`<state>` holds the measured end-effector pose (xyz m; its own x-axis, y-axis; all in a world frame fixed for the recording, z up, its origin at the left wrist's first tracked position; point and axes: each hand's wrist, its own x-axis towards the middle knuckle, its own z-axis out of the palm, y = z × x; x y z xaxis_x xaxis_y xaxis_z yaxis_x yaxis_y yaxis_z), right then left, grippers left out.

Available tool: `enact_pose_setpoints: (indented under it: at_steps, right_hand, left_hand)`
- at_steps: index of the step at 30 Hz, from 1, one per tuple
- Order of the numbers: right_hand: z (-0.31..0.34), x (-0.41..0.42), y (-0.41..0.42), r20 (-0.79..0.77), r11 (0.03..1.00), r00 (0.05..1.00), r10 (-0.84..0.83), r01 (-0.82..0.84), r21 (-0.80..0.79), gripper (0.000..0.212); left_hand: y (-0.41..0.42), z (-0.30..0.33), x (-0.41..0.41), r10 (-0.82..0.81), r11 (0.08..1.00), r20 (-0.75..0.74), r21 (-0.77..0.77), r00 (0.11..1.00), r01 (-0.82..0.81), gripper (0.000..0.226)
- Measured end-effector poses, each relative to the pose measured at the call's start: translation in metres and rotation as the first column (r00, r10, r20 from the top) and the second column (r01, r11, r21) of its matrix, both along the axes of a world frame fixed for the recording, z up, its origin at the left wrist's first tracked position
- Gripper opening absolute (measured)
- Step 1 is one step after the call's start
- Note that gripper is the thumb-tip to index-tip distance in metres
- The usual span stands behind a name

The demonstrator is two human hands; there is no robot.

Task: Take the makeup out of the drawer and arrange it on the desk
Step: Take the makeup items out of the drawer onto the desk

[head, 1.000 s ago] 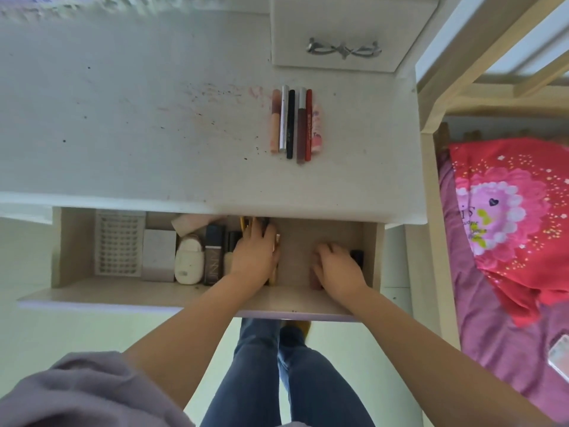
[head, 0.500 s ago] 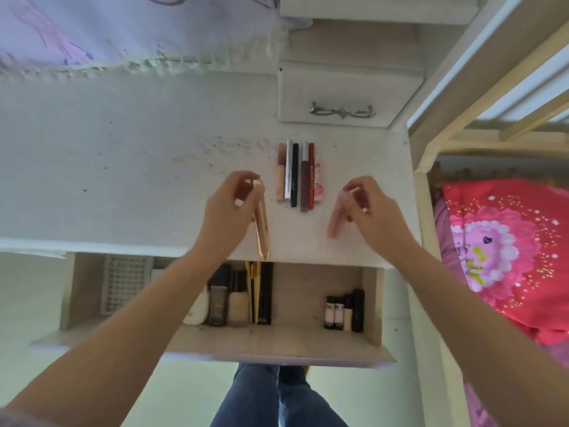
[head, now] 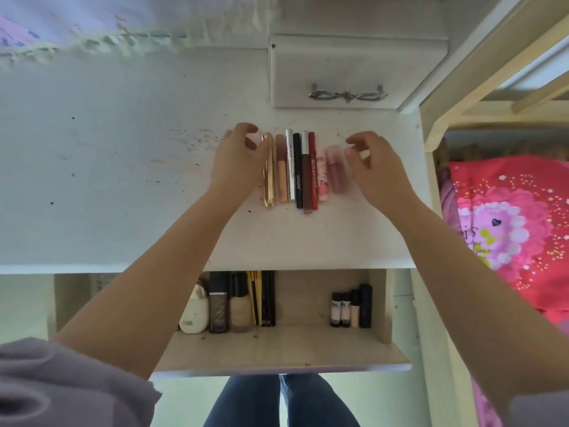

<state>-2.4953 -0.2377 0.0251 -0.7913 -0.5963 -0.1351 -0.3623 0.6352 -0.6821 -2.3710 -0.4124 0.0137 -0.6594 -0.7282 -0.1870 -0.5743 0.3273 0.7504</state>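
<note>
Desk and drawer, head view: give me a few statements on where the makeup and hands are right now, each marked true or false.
1. The gold tube lies at the left end of the row on the desk. True.
2. The drawer is shut. False: it stands open, with bottles inside.
3. The left hand is inside the drawer. False: it is over the desk, beside the gold tube.
4. The right hand is at the right end of the row, by the pink tube. True.
5. Small dark-capped bottles stand at the drawer's right side. True.
</note>
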Motion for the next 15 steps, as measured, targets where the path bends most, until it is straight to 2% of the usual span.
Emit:
enact_pose_setpoints:
  at_steps: [3, 5, 7, 9, 10, 12, 15]
  right_hand:
    - [0.016, 0.035, 0.034, -0.063, 0.986, 0.994, 0.084, -0.093, -0.142, 0.013]
    - [0.012, 0.073, 0.064, 0.007, 0.959, 0.974, 0.228, -0.223, -0.172, 0.012]
    - [-0.010, 0.111, 0.094, 0.085, 0.935, 0.932, 0.354, -0.352, -0.028, 0.020]
    - [-0.043, 0.138, 0.119, 0.140, 0.845, 0.886, 0.442, -0.464, 0.267, 0.031]
    - [-0.058, 0.144, 0.128, 0.177, 0.786, 0.878, 0.444, -0.477, 0.393, 0.034]
    - [-0.078, 0.147, 0.138, 0.201, 0.738, 0.890, 0.409, -0.452, 0.500, 0.036]
    - [-0.099, 0.145, 0.140, 0.185, 0.687, 0.881, 0.435, -0.458, 0.565, 0.035]
  left_hand:
    - [0.028, 0.011, 0.043, -0.071, 0.995, -0.159, -0.076, 0.985, 0.060, 0.010]
    - [0.058, 0.008, 0.085, -0.169, 0.985, -0.169, -0.057, 0.971, 0.162, 0.008]
    - [0.093, -0.009, 0.128, -0.279, 0.960, -0.034, 0.018, 0.960, 0.280, 0.010]
    - [0.122, -0.032, 0.159, -0.404, 0.915, 0.171, 0.092, 0.899, 0.393, 0.018]
    - [0.132, -0.043, 0.168, -0.452, 0.891, 0.299, 0.116, 0.840, 0.438, 0.025]
    - [0.142, -0.060, 0.173, -0.466, 0.874, 0.489, 0.121, 0.738, 0.471, 0.036]
    - [0.145, -0.082, 0.160, -0.362, 0.923, 0.531, 0.092, 0.766, 0.373, 0.048]
